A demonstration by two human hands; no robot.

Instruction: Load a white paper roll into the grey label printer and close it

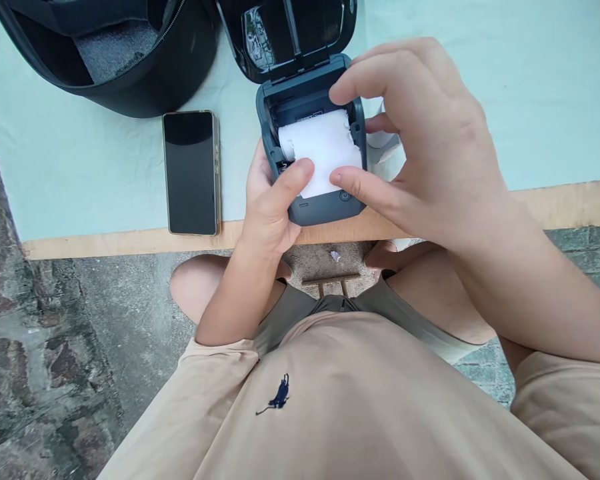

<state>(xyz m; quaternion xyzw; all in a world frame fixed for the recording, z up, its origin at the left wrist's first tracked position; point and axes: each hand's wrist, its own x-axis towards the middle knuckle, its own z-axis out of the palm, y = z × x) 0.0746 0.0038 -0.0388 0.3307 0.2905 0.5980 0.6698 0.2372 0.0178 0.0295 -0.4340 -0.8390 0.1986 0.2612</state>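
My left hand (pixel 275 200) grips a dark grey portable label printer (pixel 325 210) from its left side, with the thumb laid over the front of the paper. The printer's glossy black lid (pixel 300 33) is swung up and back. Inside sits a white paper roll (pixel 317 137), its right edge ragged and its loose end drawn over the front. My right hand (pixel 425 133) is spread around the printer's right side. Its thumb tip meets the paper, and its index fingertip hovers by the back right corner of the bay; whether it touches is unclear.
A smartphone (pixel 191 173) with a dark screen lies left of the printer. An unzipped black case (pixel 180 73) stands at the back left. Behind my right hand, a white object (pixel 384 140) is partly hidden. The table's wooden front edge (pixel 105 243) runs just before my knees.
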